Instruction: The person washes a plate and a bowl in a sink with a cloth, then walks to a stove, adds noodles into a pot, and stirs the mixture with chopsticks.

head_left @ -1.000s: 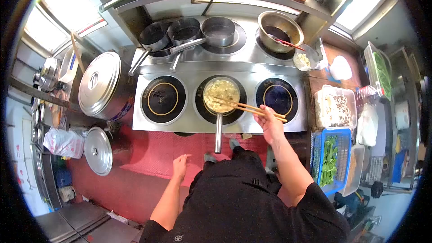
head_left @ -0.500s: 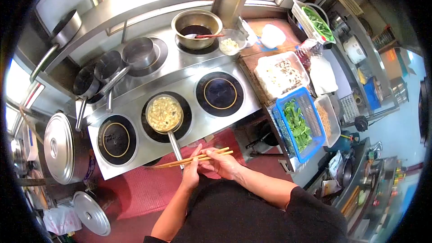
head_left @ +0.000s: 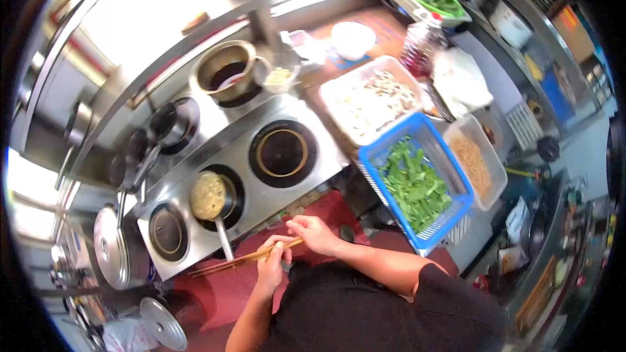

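My left hand (head_left: 269,268) is closed around a pair of long wooden chopsticks (head_left: 229,263), whose tips point to the lower left. At their upper ends my right hand (head_left: 317,234) is closed, its fingers curled against the sticks and partly hiding their ends. Just beyond my hands, a pan (head_left: 224,237) stands on the middle front burner with its handle toward me. Pale, chunky food in liquid (head_left: 208,195) fills it. The chopsticks pass near the handle's end, apart from the food.
A steel bowl (head_left: 203,73) of dark liquid and several saucepans (head_left: 171,124) stand at the back. Right of the stove are a tub of sliced mushrooms (head_left: 375,101), a blue basket (head_left: 369,164) of greens and a tub of noodles (head_left: 473,163). Lidded pots (head_left: 109,248) flank the left side.
The view has turned right, so the stove sits further left. My right hand has slid to the chopsticks' upper ends, which no longer stick out past it.
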### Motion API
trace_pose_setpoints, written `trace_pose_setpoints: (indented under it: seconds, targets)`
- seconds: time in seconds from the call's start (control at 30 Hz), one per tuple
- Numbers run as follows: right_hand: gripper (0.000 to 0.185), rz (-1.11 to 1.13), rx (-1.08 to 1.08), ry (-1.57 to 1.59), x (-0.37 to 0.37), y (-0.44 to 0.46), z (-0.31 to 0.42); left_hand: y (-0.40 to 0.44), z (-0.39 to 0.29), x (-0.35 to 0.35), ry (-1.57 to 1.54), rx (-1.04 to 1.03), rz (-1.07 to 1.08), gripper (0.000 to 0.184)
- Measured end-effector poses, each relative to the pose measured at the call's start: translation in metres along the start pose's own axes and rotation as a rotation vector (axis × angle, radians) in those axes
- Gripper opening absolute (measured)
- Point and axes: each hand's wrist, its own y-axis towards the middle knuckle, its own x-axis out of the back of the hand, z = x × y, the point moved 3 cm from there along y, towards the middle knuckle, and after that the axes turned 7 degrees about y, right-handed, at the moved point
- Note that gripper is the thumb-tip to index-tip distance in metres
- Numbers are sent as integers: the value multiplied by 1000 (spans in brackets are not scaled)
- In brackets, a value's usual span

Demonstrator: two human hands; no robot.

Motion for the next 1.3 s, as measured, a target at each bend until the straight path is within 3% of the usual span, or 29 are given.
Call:
trace_pose_setpoints:
  seconds: [0.03, 0.1, 0.23, 0.27, 0.3, 0.4, 0.53, 0.6, 0.67, 0.7, 0.77, 0.8, 0.83, 0.9, 1.03, 1.1, 1.23, 1.3]
  targets:
    - [34, 53, 82, -53, 16, -4, 3, 8, 6, -21, 20, 23, 84, 31]
    - [29, 124, 25, -143, 49, -15, 19, 23, 6, -59, 138, 58, 83, 37]
    - [24, 4, 178, -478, 136, -35, 52, 46, 19, -110, 47, 152, 59, 45]
    - [22, -73, 164, -540, 166, -40, 61, 50, 15, -120, 41, 142, 37, 45]
    - [21, -153, 304, -473, 197, -43, 64, 55, 12, -127, 36, 131, 13, 45]
    - [18, -547, 245, -352, 306, -75, 92, 67, 15, -138, 5, 132, 31, 44]
    - [17, -930, 379, -541, 461, -143, 109, 76, 27, -140, 32, 157, -21, 42]
    - [19, -1072, 183, -802, 515, -184, 120, 79, 35, -138, 38, 143, -60, 42]
    - [27, -1050, -101, -950, 568, -212, 103, 78, 35, -136, 22, 175, -117, 40]
    - [27, -1047, -104, -948, 584, -226, 94, 78, 33, -136, 25, 178, -119, 40]
    - [43, -839, -89, -1191, 610, -243, 74, 79, 29, -137, 109, 129, -149, 42]
    - [57, -771, -216, -1322, 626, -248, 55, 79, 27, -137, 112, 132, -153, 42]
    - [57, -765, -217, -1320, 615, -245, 67, 78, 26, -137, 102, 151, -159, 42]
    - [70, -635, -758, -1228, 584, -239, 94, 78, 24, -138, 85, 184, -173, 41]
    - [58, -692, -755, -1290, 593, -231, 75, 79, 23, -142, 76, 201, -179, 41]
    - [37, -724, -688, -1324, 616, -228, 53, 81, 26, -141, 71, 200, -173, 41]
    - [24, -744, -634, -1319, 636, -228, 47, 83, 25, -146, 75, 173, -145, 40]
    - [25, -972, -417, -991, 639, -231, 69, 83, 25, -145, 71, 195, -162, 40]
